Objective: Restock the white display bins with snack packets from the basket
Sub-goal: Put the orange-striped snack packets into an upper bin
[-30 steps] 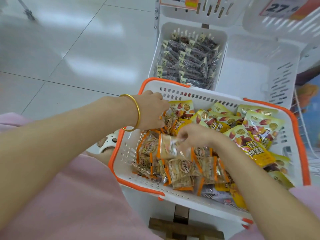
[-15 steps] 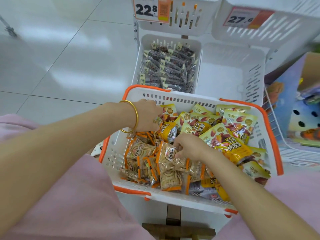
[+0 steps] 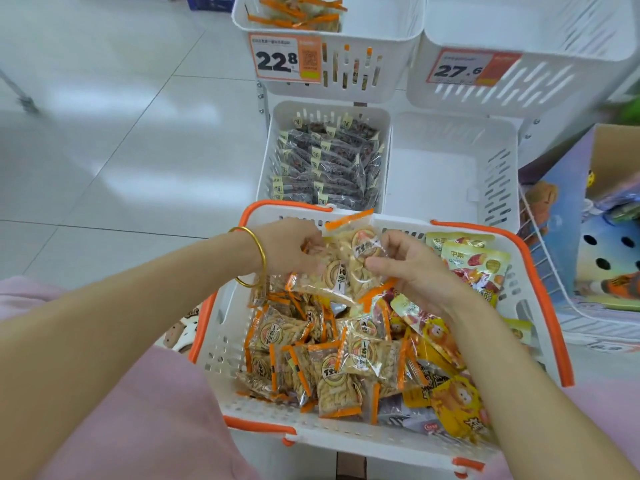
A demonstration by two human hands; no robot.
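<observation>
Gripping crinkly clear packets (image 3: 348,271), orange-edged.

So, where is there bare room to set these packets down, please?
The lower right bin is bare, beside the dark-packet bin and below the 27.6 bin. The 22.8 bin has room on its right half for the held packets. The dark-packet bin and basket are crowded.

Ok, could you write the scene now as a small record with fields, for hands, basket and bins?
left hand: holds orange-edged packets
right hand: pinches the same packets
basket: orange-edged and yellow packets inside
upper left bin: orange-edged packets, tag 22.8
lower left bin: dark packets
lower right bin: no packets visible
</observation>
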